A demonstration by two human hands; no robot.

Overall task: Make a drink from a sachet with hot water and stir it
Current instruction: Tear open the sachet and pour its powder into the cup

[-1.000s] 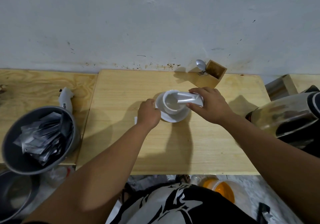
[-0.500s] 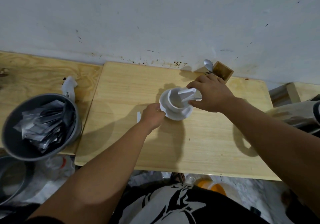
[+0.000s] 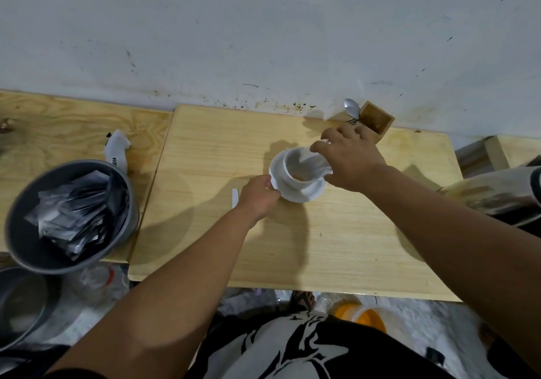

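Centrally, cup point(image 3: 295, 170): stood on a saucer point(image 3: 314, 192) mid-counter point(image 3: 351, 246), nearer the back edge.
Sachet point(image 3: 317, 164): tilted over the cup's rim.
Right hand point(image 3: 349, 159): fingers pinched the sachet.
Left hand point(image 3: 259, 195): fingers pressed on the saucer's left rim.

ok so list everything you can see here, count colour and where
cup: 1, white, on the saucer, mid table
saucer: 1, white, under the cup
sachet: 1, silvery white, tipped into the cup
torn strip: 1, white, on the table left of the saucer
wooden box: 1, tan, by the wall
spoon: 1, silver, in the box
grey bin: 1, left, full of silvery empty packets
kettle: 1, steel, right edge
table: 1, light wood
left hand: steadies the saucer rim
right hand: holds the sachet
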